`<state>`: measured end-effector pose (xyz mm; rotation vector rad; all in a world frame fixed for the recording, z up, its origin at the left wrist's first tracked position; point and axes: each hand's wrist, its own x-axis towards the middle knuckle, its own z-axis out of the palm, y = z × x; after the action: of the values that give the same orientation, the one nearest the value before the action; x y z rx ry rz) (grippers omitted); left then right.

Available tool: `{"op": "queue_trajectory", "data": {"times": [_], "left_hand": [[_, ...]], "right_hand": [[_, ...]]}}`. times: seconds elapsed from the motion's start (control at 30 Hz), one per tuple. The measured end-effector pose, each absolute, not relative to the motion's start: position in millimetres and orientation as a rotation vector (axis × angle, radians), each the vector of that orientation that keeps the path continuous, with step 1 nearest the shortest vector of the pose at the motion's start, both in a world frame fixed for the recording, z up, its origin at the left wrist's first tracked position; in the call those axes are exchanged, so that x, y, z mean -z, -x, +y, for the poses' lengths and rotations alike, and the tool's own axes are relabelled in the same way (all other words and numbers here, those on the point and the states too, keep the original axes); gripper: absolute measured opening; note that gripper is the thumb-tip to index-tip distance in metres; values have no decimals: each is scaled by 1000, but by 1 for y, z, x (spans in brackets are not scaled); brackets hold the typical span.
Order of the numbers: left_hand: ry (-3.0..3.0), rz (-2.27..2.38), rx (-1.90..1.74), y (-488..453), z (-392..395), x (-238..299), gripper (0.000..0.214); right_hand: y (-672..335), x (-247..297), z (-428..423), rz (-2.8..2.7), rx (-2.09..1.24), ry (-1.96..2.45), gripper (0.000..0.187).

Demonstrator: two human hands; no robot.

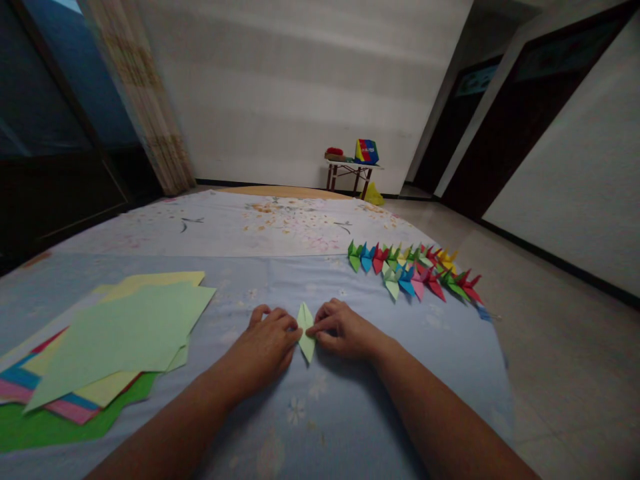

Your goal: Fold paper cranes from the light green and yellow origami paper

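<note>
A pale green paper folded into a narrow diamond [306, 347] lies upright on the blue floral cloth, its points facing away from and toward me. At its left edge my left hand [273, 340] is closed, fingertips and thumb on the paper. From the other side my right hand [347, 328] presses index finger and thumb onto the diamond's middle, the other fingers curled. A crease runs down the upper half of the diamond. My fingers cover parts of both side edges.
Loose coloured sheets [125, 327] are stacked at the left, pale green on top. Two rows of folded paper cranes [417, 283] stand at the right near the table's edge. Beyond the table, a small stand [350, 165] holds a colourful box [367, 152] by the wall.
</note>
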<state>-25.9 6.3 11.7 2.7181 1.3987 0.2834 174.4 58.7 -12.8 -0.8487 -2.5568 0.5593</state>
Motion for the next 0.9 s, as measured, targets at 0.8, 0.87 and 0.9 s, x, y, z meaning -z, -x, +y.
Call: {"op": "queue_trajectory", "data": {"times": [0.8,0.87,0.9], "left_hand": [[-2732,1470,-207,23,6,-12,25],[-2709,1465,-219,22,7,-11,23],[-2695,1468,-232,23,8,-10,23]], "right_hand": [[-175,7,59,-2605,-532,871,22],[-174,8,59,-2598,-527,865,22],[-174,9,60,-2586,-525,866,22]]}}
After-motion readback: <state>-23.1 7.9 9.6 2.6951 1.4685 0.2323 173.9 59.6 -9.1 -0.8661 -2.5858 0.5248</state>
